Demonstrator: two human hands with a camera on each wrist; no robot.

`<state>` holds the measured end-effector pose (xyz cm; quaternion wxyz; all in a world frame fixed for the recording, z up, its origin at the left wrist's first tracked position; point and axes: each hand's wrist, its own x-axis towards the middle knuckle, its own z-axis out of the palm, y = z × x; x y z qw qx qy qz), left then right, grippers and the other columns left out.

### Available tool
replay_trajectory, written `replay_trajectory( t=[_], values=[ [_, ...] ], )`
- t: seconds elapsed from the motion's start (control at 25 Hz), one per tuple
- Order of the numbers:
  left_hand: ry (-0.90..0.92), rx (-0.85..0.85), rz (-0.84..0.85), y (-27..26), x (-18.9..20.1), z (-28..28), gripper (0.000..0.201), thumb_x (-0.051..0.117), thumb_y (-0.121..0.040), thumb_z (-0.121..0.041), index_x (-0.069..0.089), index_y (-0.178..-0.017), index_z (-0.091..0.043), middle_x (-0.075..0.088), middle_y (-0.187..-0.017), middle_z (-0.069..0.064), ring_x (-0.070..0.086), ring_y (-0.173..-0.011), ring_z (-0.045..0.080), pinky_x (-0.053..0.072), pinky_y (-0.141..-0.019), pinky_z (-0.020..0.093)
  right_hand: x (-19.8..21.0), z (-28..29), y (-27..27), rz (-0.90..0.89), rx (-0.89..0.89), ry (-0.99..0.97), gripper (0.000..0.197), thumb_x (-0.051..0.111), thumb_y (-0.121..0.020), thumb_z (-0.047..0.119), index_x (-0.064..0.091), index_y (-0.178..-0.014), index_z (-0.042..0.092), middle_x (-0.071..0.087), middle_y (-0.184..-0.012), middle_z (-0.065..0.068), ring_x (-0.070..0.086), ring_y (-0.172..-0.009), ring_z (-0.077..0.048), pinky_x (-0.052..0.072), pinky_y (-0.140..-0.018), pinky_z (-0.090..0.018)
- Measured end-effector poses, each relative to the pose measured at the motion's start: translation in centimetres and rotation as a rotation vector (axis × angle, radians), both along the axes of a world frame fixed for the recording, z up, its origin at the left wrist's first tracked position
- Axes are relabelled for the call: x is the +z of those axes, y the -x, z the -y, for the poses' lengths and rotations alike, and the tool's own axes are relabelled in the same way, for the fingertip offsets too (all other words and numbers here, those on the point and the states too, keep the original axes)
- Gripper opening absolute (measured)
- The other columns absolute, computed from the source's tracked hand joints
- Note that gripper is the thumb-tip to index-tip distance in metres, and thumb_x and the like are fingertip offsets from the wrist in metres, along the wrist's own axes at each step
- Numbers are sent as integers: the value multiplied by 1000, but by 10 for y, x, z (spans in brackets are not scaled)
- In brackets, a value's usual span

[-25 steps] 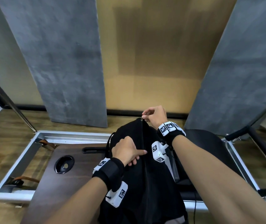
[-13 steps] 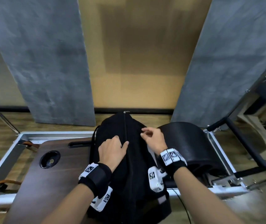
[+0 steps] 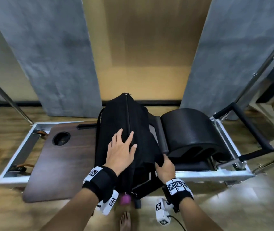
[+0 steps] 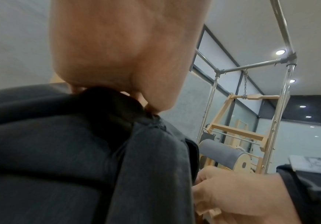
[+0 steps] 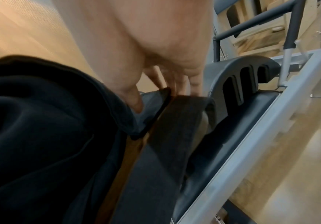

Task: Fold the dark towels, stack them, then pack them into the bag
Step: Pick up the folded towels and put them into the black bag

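The black bag (image 3: 124,124) lies zipped on the dark board (image 3: 63,165), its zip running toward 12 o'clock. The left hand (image 3: 120,150) rests flat on top of it, fingers spread and straight. At the bag's 4 o'clock edge, the right hand (image 3: 165,169) pinches a fold of its fabric, thumb over fingers. A black arc barrel (image 3: 188,130) sits just beside the bag at 3 o'clock. No towels show.
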<state>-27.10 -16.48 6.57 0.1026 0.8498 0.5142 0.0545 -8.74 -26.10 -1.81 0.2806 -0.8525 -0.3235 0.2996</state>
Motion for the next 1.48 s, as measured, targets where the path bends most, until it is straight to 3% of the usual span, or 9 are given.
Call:
replay_trajectory(
  t=[0.2,0.4,0.6,0.84,1.0,1.12,1.2,1.36,1.48],
  values=[
    [-38,20,1,9,-8,21,65,25,-112,-54,2,-169,-34,-7,-177,5,-1,-164,24,8,-132,43,2,20,2,1,-262,-62,19,72,-91,13,76,-110,10,74,-110,-19,66,-109,-39,52,-93,-38],
    [42,27,17,4,1,23,63,30,-113,-49,7,-169,-34,-8,-177,4,-2,-164,24,8,-131,46,46,14,0,-126,-326,-401,7,68,-90,15,64,-84,12,67,-76,-2,65,-90,-35,44,-78,-34],
    [203,90,215,-4,29,23,52,42,-111,-47,44,-159,-28,11,-176,1,6,-163,21,13,-130,55,117,0,2,-364,-290,-668,14,44,-103,25,57,-97,24,64,-100,8,58,-97,-13,40,-85,-32],
    [455,108,1074,-20,107,10,49,42,-108,-58,70,-130,-25,76,-118,-7,71,-109,3,57,-101,39,187,-12,37,-423,-17,-848,8,46,-103,30,52,-101,25,55,-93,6,53,-90,-13,46,-88,-40],
    [493,160,1112,2,145,-10,64,40,-97,-80,75,-109,-27,77,-110,-7,73,-105,14,58,-97,40,203,-16,74,-418,252,-920,5,46,-107,28,51,-106,24,58,-88,16,55,-86,-2,47,-78,-21],
    [477,198,1069,28,147,-26,95,49,-80,-95,68,-81,-2,66,-84,6,62,-81,20,46,-81,36,207,-28,97,-486,446,-865,9,47,-107,30,49,-109,21,58,-92,12,57,-90,-7,46,-82,-32],
    [449,237,1121,47,143,-32,87,67,-83,-81,63,-81,6,66,-76,8,62,-72,17,48,-72,27,204,-38,111,-509,536,-783,8,47,-107,28,48,-106,20,59,-95,7,59,-96,-13,48,-88,-40],
    [265,428,1170,83,112,-49,10,75,-94,-9,72,-84,-7,75,-68,2,71,-63,9,53,-61,21,185,-53,131,-538,696,-686,8,52,-106,27,54,-106,19,69,-121,-1,61,-124,-14,46,-109,-48],
    [281,672,1280,121,69,-68,5,72,-94,-2,77,-94,-5,81,-82,6,78,-81,18,58,-66,23,160,-64,126,-452,673,-720,16,56,-105,35,62,-119,31,62,-142,16,53,-137,-1,42,-117,-41]
  ],
)
